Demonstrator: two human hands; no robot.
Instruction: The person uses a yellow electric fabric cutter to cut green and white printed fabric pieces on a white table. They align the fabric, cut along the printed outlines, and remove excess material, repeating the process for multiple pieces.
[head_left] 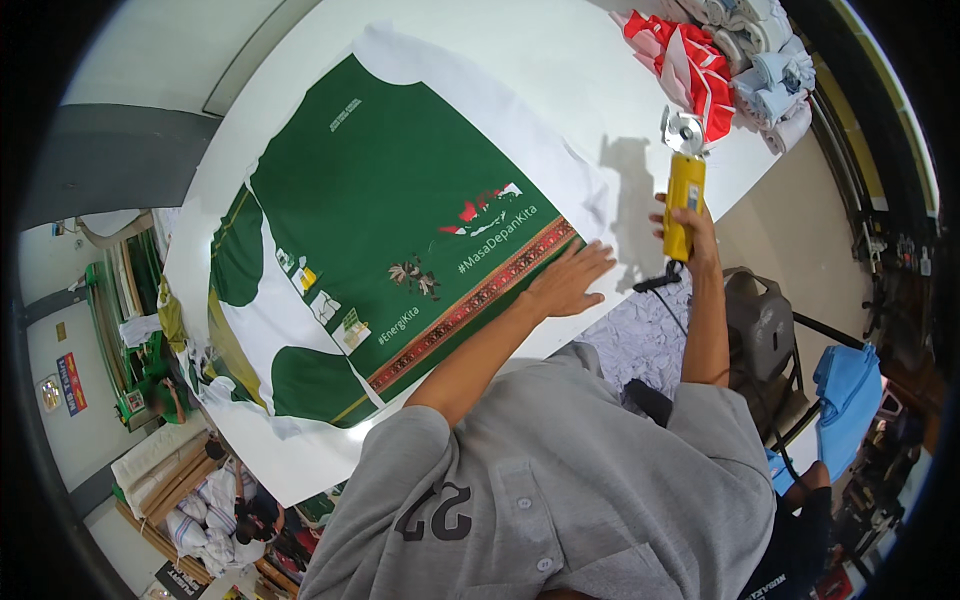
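Observation:
A large green printed fabric panel (360,170) lies flat on a white table, with white margins around its shape and a patterned red-brown band near its lower right edge. My left hand (568,280) rests on the fabric at the end of that band, fingers spread and palm down. Gripped in my right hand (690,232) is a yellow handheld electric rotary cutter (684,195), held upright to the right of the fabric. Its round metal blade head points away from me, and a dark cord hangs from its lower end.
Red and white cloth (690,75) lies at the table's far right beside rolled pale fabric bundles (775,75). White cloth scraps (640,330) sit below the table edge, near a dark chair (760,320) with light blue cloth (845,400) behind it. People work at the lower left.

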